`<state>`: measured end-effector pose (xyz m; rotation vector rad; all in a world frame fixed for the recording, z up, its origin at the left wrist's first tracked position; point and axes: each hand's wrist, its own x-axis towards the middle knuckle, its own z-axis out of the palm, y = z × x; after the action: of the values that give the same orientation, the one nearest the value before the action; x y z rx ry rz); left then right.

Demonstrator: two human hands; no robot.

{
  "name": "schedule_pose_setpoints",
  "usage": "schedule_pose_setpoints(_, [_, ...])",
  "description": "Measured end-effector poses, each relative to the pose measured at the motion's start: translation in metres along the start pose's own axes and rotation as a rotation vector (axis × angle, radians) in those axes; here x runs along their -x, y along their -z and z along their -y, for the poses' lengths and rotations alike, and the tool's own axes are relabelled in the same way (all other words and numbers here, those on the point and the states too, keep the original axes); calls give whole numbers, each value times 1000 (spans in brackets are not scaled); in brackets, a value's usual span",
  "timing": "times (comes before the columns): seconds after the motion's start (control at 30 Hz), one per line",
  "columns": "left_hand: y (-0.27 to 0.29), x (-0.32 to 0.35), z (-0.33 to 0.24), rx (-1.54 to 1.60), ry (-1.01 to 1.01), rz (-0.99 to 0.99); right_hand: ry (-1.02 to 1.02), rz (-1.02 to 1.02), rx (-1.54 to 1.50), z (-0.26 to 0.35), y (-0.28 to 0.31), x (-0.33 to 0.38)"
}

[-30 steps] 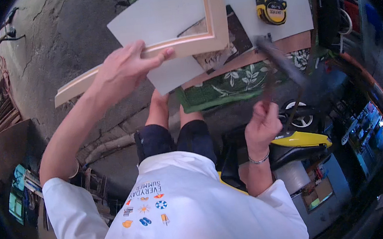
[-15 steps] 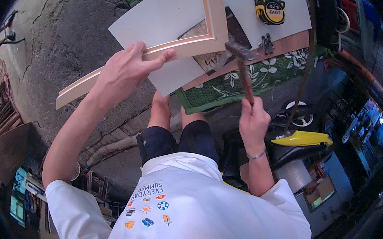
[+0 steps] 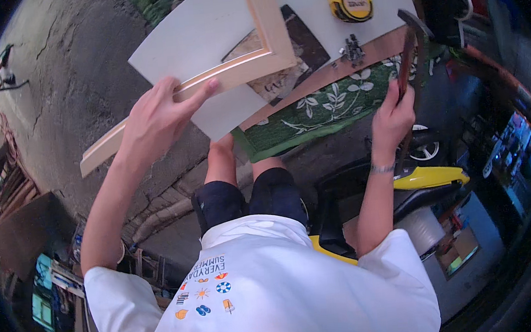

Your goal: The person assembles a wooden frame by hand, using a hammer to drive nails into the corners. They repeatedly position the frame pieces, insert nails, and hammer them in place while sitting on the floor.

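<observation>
A screen [image 3: 41, 300] glows teal-green at the lower left edge of the frame, a small upright rectangle seen at a slant. At the right edge a second screen [image 3: 521, 146] shows blue and white, curved by the lens. At the lower right a flat rectangular panel [image 3: 459, 252], orange-brown with a greenish sheen, lies on the floor; whether it is a screen or a package cannot be told.
</observation>
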<state>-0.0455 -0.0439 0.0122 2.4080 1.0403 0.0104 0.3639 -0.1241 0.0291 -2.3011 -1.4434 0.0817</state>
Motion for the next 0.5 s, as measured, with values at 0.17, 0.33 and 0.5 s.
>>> schedule_pose_setpoints(0.17, [-5, 1, -9, -19, 29, -61, 99, -94, 309, -59, -32, -42])
schedule_pose_setpoints(0.33, [-11, 7, -10, -96, 31, -90, 391, 87, 14, -1, -21, -18])
schedule_pose_setpoints(0.5, [-15, 3, -9, -220, -26, -99, 329, 184, -72, 27, -38, 7])
